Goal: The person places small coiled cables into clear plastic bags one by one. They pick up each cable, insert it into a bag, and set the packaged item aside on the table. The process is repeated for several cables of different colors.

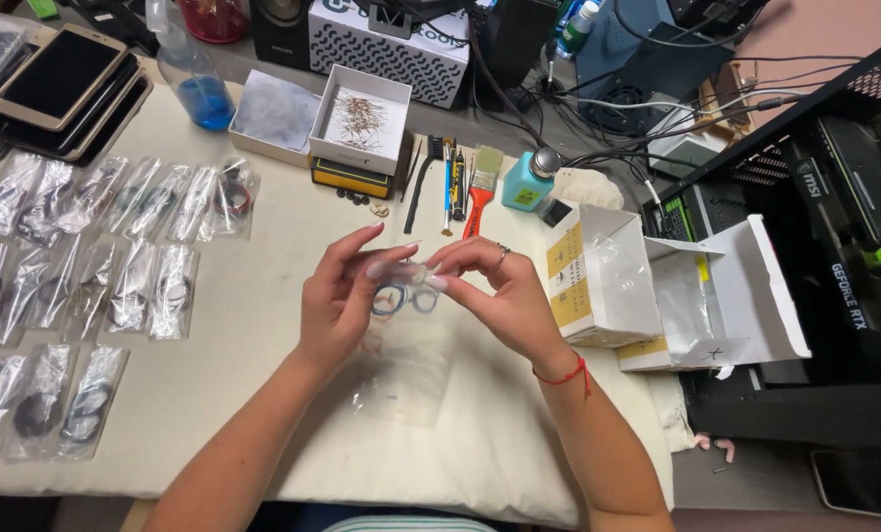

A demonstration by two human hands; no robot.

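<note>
My left hand (337, 296) and my right hand (495, 291) meet above the middle of the cream-covered table (253, 394). Together they pinch the top of a small clear plastic bag (406, 350) that hangs down from my fingertips. Blue ring-shaped parts (401, 299) show through the bag just under my fingers. A red string bracelet circles my right wrist, and a ring sits on one right finger.
Rows of similar clear bags (86, 256) holding dark rings cover the table's left side. An open white cardboard box (657, 286) stands at the right. Behind my hands lie a box of small parts (362, 118), a red-handled brush (478, 192), hand tools, a teal bottle (527, 182), a blue spray bottle (192, 74) and stacked phones (61, 74).
</note>
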